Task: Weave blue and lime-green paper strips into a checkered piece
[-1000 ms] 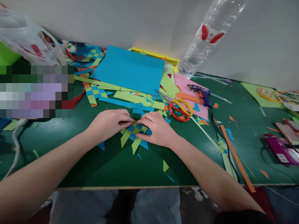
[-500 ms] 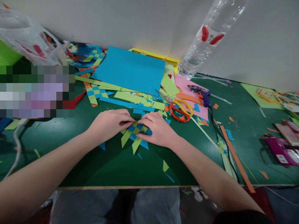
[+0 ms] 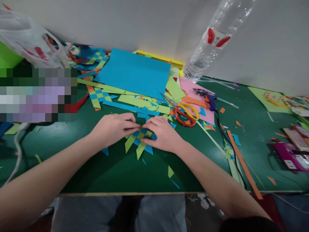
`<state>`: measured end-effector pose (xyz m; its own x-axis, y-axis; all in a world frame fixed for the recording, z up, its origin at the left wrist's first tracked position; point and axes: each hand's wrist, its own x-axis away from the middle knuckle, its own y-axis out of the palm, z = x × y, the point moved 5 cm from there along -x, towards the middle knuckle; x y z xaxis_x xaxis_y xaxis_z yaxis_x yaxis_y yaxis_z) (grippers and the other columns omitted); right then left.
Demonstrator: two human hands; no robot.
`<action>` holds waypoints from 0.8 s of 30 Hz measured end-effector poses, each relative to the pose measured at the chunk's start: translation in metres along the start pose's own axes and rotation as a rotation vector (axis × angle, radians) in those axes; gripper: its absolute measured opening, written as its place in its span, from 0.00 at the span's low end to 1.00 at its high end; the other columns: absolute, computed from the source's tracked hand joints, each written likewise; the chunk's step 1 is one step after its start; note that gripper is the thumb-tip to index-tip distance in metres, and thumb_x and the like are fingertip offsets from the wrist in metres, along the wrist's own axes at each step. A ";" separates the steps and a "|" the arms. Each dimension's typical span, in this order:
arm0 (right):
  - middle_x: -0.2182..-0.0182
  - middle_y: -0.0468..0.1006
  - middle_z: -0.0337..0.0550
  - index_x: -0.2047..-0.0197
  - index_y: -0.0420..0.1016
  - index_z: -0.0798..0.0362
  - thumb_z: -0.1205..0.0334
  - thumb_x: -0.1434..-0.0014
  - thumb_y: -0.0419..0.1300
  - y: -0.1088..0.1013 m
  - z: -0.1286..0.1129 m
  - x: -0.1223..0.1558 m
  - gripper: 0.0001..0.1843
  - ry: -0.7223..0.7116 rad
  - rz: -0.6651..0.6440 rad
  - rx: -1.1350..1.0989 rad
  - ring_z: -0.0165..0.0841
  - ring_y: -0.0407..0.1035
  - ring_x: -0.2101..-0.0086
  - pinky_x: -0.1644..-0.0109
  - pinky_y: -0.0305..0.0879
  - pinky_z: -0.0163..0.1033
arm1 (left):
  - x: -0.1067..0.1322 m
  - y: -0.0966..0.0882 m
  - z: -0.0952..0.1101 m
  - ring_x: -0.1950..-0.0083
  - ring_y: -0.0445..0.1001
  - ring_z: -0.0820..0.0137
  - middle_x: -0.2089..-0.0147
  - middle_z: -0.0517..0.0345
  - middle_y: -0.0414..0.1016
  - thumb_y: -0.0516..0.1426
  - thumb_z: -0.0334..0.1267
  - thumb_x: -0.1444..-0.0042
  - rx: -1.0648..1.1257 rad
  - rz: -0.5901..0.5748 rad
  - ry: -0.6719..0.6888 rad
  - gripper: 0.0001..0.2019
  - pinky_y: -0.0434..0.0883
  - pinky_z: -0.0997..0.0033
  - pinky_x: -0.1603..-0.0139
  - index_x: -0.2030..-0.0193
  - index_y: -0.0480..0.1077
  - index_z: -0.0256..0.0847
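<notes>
A small woven piece of green and blue paper strips [image 3: 138, 139] lies on the table between my hands, its pointed strip ends fanning toward me. My left hand [image 3: 116, 127] has its fingertips pressed together at the upper left edge of the weave. From the other side my right hand [image 3: 163, 132] grips the piece, fingertips at its top edge and thumb lying across its right part. The fingertips of both hands nearly meet. Much of the weave's upper part is hidden under the fingers.
Behind my hands lie a blue paper sheet [image 3: 137, 74], paper scraps and scissors [image 3: 184, 111] with red and yellow handles. A glue gun [image 3: 210, 98] rests on pink paper, its cord [image 3: 224, 138] running toward me. A plastic bottle [image 3: 212, 42] leans at the wall. A purple box [image 3: 289, 156] stands right.
My left fingers have closed in slightly at the top of the weave, the thumb and fingertips now closer together. My right hand stays nearly where it was.
</notes>
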<state>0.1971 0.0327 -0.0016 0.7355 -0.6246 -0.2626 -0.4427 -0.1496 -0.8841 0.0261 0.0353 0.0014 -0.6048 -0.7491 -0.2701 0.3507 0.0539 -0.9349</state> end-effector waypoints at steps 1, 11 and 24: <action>0.55 0.77 0.50 0.49 0.75 0.58 0.49 0.38 0.64 0.000 0.000 0.000 0.22 0.001 0.001 0.004 0.42 0.68 0.53 0.46 0.58 0.47 | 0.000 0.001 0.000 0.67 0.75 0.72 0.60 0.58 0.79 0.52 0.45 0.31 -0.014 -0.018 -0.001 0.16 0.61 0.71 0.71 0.59 0.82 0.48; 0.55 0.77 0.50 0.49 0.76 0.58 0.49 0.38 0.64 -0.001 0.000 0.000 0.23 0.005 -0.010 0.004 0.42 0.68 0.53 0.45 0.57 0.47 | -0.002 0.002 0.000 0.67 0.75 0.71 0.60 0.60 0.80 0.52 0.46 0.32 -0.031 -0.087 -0.044 0.16 0.59 0.72 0.73 0.58 0.82 0.49; 0.56 0.79 0.49 0.52 0.73 0.56 0.45 0.37 0.61 -0.003 -0.001 0.001 0.22 -0.007 0.058 0.012 0.41 0.69 0.54 0.46 0.57 0.46 | -0.008 -0.011 0.004 0.56 0.78 0.60 0.58 0.52 0.81 0.54 0.51 0.35 0.052 0.056 -0.020 0.16 0.69 0.62 0.55 0.56 0.78 0.44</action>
<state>0.1984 0.0322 0.0009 0.7122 -0.6268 -0.3160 -0.4785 -0.1041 -0.8719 0.0298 0.0376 0.0146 -0.5693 -0.7588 -0.3165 0.4204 0.0622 -0.9052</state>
